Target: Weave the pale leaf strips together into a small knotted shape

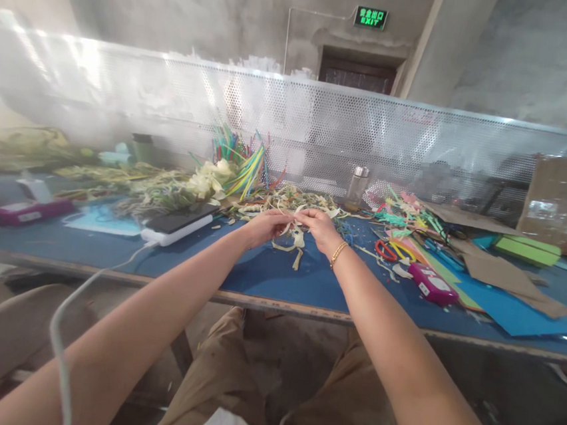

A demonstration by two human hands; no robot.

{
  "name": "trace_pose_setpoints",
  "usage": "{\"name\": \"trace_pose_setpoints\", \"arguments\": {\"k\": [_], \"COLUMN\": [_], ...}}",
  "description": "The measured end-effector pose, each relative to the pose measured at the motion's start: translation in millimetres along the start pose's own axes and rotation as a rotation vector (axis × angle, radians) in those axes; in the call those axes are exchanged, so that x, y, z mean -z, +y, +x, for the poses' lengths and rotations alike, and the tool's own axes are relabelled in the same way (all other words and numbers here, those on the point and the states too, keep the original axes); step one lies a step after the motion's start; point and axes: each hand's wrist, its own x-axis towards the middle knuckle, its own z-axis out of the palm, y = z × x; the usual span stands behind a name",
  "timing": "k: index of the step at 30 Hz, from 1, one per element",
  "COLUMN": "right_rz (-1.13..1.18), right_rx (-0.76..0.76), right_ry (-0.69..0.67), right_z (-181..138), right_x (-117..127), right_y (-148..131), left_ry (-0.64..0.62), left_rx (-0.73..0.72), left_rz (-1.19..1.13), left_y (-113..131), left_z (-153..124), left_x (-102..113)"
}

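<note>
My left hand [267, 227] and my right hand [320, 229] meet above the blue tabletop, fingertips almost touching. Both are closed in a pinch on a thin, pale cream strip [297, 240], whose curled ends hang below the fingers. Whether it is paper or husk I cannot tell. Just beyond the hands lies a heap of similar cream and greenish strips [285, 199], which spreads far to the left. A bracelet [338, 252] circles my right wrist.
Left: a phone on a white power bank [177, 224] with a trailing cable. Right: scissors [400, 252], a purple box [431, 284], blue sheets [519, 309] and cardboard [512, 278]. Behind: a glass bottle [357, 187], colourful stems [248, 166] and a perforated metal screen [351, 132].
</note>
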Motion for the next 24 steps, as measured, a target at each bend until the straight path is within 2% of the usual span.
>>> {"name": "trace_pose_setpoints", "arguments": {"k": [13, 18, 22, 24], "right_rz": [0.064, 0.073, 0.076, 0.077], "right_rx": [0.057, 0.023, -0.011, -0.044], "right_ry": [0.096, 0.163, 0.126, 0.157], "right_z": [0.7, 2.1, 1.4, 1.2], "right_x": [-5.7, 3.0, 2.9, 2.4], "right_y": [1.1, -0.7, -3.0, -5.3], "left_ry": [-0.033, 0.027, 0.121, 0.139], "left_rx": [0.070, -0.008, -0.062, -0.080], "left_rz": [-0.049, -0.013, 0.050, 0.081], "left_y": [3.9, 2.7, -0.1, -1.3], "left_z": [-3.0, -1.8, 2.6, 4.3], "left_x": [1.1, 1.3, 5.2, 7.6]}}
